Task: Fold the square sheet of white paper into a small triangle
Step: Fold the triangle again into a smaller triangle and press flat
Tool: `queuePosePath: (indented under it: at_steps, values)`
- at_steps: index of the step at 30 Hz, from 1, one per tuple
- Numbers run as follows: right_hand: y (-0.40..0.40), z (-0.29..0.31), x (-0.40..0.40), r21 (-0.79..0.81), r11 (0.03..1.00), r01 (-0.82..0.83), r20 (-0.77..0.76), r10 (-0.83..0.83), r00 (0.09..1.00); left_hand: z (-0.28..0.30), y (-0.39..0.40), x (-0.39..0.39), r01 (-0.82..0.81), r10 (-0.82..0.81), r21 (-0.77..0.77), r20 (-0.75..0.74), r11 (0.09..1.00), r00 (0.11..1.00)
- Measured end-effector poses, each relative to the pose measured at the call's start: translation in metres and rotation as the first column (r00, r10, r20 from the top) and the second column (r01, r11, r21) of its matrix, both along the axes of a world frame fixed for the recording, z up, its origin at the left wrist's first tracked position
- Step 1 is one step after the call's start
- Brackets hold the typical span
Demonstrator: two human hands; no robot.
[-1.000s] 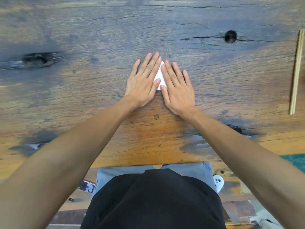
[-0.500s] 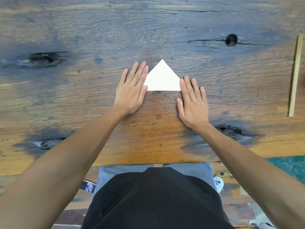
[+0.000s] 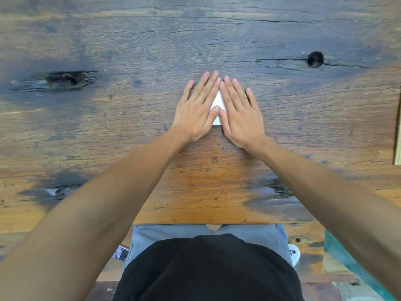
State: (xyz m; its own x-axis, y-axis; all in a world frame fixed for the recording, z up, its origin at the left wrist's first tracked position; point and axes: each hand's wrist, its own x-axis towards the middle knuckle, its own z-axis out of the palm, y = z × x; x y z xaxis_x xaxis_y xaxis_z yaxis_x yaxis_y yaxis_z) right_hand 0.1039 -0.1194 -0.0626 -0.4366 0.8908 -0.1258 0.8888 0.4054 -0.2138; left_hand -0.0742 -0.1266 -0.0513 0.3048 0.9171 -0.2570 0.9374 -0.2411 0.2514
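Note:
The white paper (image 3: 218, 103), folded to a small triangle, lies flat on the wooden table (image 3: 152, 51). Only a narrow white strip of it shows between my two hands. My left hand (image 3: 196, 109) lies flat over its left half, palm down, fingers straight and pointing away from me. My right hand (image 3: 239, 111) lies flat over its right half in the same way. The index fingers and thumb tips of both hands meet above the paper. Neither hand grips anything.
A dark round knot hole (image 3: 315, 59) sits far right, a long dark crack (image 3: 65, 79) far left. A pale wooden strip (image 3: 397, 131) lies along the right edge. The table's near edge (image 3: 206, 222) runs just before my lap.
Half a second ago my hands lay apart beside the uncovered triangle. Both have slid inward and forward and now cover it, as they did a second ago.

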Motion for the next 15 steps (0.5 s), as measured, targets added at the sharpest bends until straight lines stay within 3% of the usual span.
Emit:
queuePosePath:
  at_steps: [15]
  values:
    - [-0.029, -0.004, 0.043, -0.021, 0.999, 0.035, 0.014, -0.035, 0.999, -0.008, -0.014, -0.013, -0.017, 0.019, 0.047, -0.039, 0.999, 0.999]
